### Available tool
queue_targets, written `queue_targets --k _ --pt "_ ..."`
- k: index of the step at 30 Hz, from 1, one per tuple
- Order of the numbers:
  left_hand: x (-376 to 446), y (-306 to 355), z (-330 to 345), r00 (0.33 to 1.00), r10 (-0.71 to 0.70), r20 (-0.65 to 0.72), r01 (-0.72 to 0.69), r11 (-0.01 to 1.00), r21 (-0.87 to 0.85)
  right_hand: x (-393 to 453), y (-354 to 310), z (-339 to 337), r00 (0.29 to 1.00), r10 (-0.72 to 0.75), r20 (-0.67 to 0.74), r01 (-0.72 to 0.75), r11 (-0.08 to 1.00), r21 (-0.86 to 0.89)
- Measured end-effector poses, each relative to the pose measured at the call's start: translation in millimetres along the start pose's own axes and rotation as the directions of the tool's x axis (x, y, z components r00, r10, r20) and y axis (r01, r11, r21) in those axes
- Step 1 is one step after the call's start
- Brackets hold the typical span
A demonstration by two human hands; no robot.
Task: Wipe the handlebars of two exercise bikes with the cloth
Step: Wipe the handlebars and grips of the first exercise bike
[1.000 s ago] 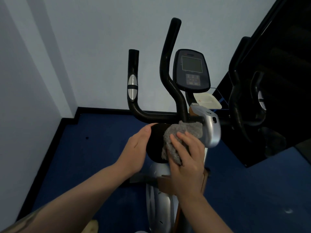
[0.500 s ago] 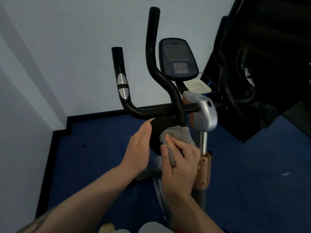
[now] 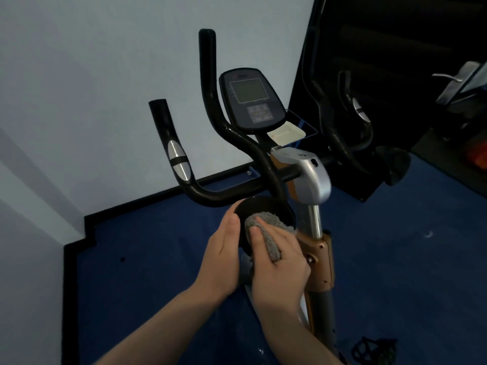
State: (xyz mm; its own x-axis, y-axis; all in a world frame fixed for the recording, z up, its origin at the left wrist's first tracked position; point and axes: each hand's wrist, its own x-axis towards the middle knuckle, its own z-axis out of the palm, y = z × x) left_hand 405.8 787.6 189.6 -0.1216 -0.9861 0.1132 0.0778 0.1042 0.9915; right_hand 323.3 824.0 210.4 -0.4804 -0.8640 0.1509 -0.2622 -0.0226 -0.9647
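Note:
An exercise bike stands before me with black handlebars (image 3: 210,191) that curve up at the left and centre. A round black pad (image 3: 263,206) sits at the near end of the bars. My left hand (image 3: 224,254) lies flat against the pad's left side, fingers straight. My right hand (image 3: 279,262) presses a grey fluffy cloth (image 3: 266,227) onto the pad, with a fold of cloth pinched between its fingers. The bike's right handlebar (image 3: 340,122) shows dark against a black panel.
The bike's console (image 3: 250,98) rises behind the bars, above a silver stem cover (image 3: 308,175) and an orange post (image 3: 321,262). A white wall is at the left, blue carpet (image 3: 158,272) underneath. Black panelling fills the right, with grey metal gear (image 3: 458,88) at the far right and a pedal (image 3: 371,349) bottom right.
My right hand has drawn the cloth down the black pad toward me. My left hand has stayed on the pad's left side. The view has swung left and tilted down.

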Motion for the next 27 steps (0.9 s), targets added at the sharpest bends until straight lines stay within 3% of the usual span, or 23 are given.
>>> queue_targets --k 8,11,14,17,20,27 --pt "3.2 11.7 -6.8 0.999 -0.043 0.015 0.042 0.999 0.013 14.2 -28.0 14.2 0.963 0.231 0.135 -0.262 0.917 0.302" --pt "10.4 25.7 -9.0 1.000 -0.029 -0.001 0.029 0.998 -0.062 26.9 -42.0 14.0 0.905 0.322 0.280 -0.424 0.752 0.506" --pt "25.4 43.4 -11.3 0.994 0.067 -0.081 -0.067 0.998 0.007 53.7 -51.5 -6.1 0.863 0.356 0.358 -0.505 0.620 0.601" --pt "48.3 63.6 -14.3 0.981 0.136 -0.141 -0.130 0.990 0.051 94.2 -63.2 -29.7 0.881 0.270 0.388 -0.466 0.633 0.618" --pt "85.3 80.1 -19.0 0.952 0.212 -0.222 -0.188 0.974 0.126 141.0 -76.3 -35.9 0.907 0.129 0.402 -0.356 0.746 0.563" --pt "185.0 121.5 -42.7 0.823 0.425 -0.376 -0.245 0.864 0.440 231.6 -104.0 28.0 0.862 -0.065 0.503 -0.196 0.872 0.448"
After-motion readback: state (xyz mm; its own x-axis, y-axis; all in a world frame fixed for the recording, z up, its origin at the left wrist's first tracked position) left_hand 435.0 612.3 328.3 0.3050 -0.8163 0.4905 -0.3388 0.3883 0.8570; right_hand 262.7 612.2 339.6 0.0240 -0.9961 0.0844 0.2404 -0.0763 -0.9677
